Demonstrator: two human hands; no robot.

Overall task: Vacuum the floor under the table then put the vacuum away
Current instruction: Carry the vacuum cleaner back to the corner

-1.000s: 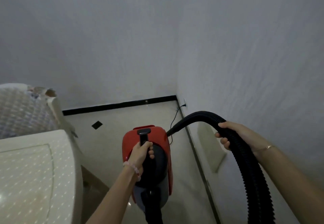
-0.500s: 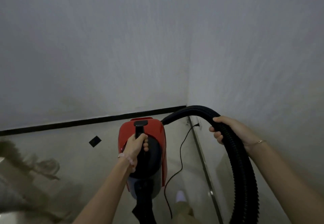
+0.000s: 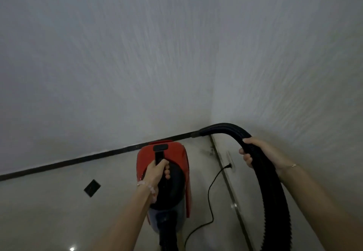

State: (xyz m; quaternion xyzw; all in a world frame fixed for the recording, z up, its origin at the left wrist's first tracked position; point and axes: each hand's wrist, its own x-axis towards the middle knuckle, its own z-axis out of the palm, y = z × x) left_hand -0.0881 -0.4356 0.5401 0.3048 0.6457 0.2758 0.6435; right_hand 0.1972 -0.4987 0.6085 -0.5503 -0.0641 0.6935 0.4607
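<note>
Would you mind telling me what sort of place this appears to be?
Probably a corner of a home interior: textured white walls, a glossy tiled floor edged by a dark baseboard, and a red vacuum plugged into a wall socket.

One head-worn wide-angle view only, looking forward and down from above the arms, facing a room corner where two white walls (image 3: pixel 137 64) meet the pale floor (image 3: pixel 49 211), both hands close below the lens, wall texture blurred
</note>
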